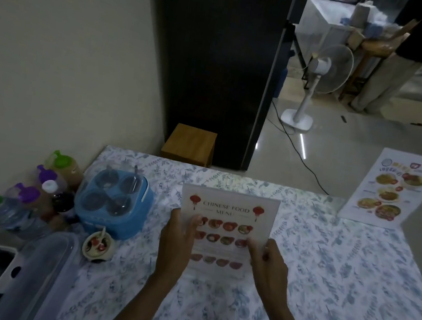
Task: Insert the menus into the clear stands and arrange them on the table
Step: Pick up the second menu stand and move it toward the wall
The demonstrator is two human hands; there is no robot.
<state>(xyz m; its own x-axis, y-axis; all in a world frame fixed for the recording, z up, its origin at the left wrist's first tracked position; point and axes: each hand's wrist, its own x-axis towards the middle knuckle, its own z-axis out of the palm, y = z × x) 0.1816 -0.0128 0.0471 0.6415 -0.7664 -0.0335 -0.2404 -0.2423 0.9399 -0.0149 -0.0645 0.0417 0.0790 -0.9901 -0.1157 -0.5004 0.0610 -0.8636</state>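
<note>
Your left hand [175,239] and right hand [266,262] each grip a side of the Chinese food menu [227,216], upright above the counter [324,270]. A second menu stand [387,190] sits well right of your right hand.

Two bare forearms enter from the lower edge of the view, each ending in a bare hand: the left hand [176,241] and the right hand [267,269]. No sleeve, cuff or glove covers either arm up to the frame edge. No ring, watch, bracelet or strap shows on the wrists or fingers [196,224]. Nails are short and unpainted where visible. The dim light hides finer detail.
</note>
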